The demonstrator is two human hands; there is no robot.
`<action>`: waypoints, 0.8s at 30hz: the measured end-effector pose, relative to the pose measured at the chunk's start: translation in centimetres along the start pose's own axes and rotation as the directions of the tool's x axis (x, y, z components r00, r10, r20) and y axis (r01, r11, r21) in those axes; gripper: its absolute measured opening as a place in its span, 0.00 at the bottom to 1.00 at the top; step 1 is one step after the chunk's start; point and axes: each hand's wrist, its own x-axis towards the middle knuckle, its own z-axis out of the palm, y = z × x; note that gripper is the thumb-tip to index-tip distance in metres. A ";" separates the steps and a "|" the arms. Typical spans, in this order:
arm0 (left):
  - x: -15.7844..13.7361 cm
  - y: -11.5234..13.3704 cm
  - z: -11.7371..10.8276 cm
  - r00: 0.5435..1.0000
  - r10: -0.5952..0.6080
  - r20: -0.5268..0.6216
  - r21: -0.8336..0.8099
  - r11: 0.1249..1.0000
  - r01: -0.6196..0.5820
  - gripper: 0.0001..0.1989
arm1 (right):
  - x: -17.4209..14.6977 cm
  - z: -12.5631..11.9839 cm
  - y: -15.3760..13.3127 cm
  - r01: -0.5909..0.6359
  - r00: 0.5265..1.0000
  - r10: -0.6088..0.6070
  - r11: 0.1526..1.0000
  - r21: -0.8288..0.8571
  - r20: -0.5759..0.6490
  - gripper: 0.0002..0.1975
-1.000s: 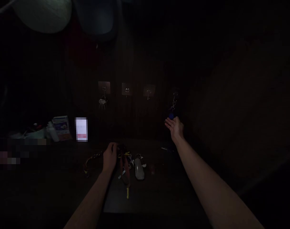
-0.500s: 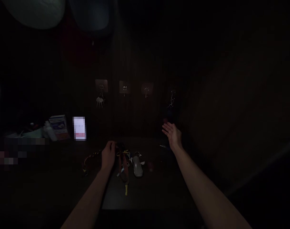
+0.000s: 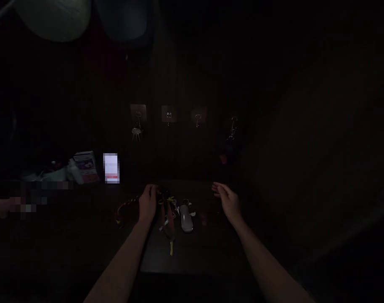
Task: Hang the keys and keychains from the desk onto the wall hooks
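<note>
- Head view, lower centre: my left hand (image 3: 147, 204) curls beside a brown strap (image 3: 171, 219), grip unclear.
- My right hand (image 3: 229, 200): loosely uncurled.
- Strap looks light, soft; best held mid-loop.

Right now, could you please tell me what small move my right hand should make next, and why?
I would probably bring the right hand toward the grey fob: that hand appears empty, the fob lies between both hands, and the two middle hooks appear bare.
</note>
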 end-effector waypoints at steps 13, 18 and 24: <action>-0.7 0.5 -0.3 0.996 0.078 0.033 0.025 0.997 -0.078 0.15 | -1.4 -0.1 1.0 0.058 0.995 -0.069 0.987 -0.151 -0.068 0.18; -1.3 0.7 -0.7 0.976 0.189 0.109 0.122 0.972 -0.202 0.15 | -1.3 -0.2 1.2 0.058 0.991 -0.079 0.980 -0.189 -0.104 0.18; -1.1 1.6 -1.0 0.911 0.361 0.199 0.200 0.895 -0.399 0.15 | -1.1 -0.6 1.1 0.070 0.976 -0.109 0.977 -0.200 -0.189 0.20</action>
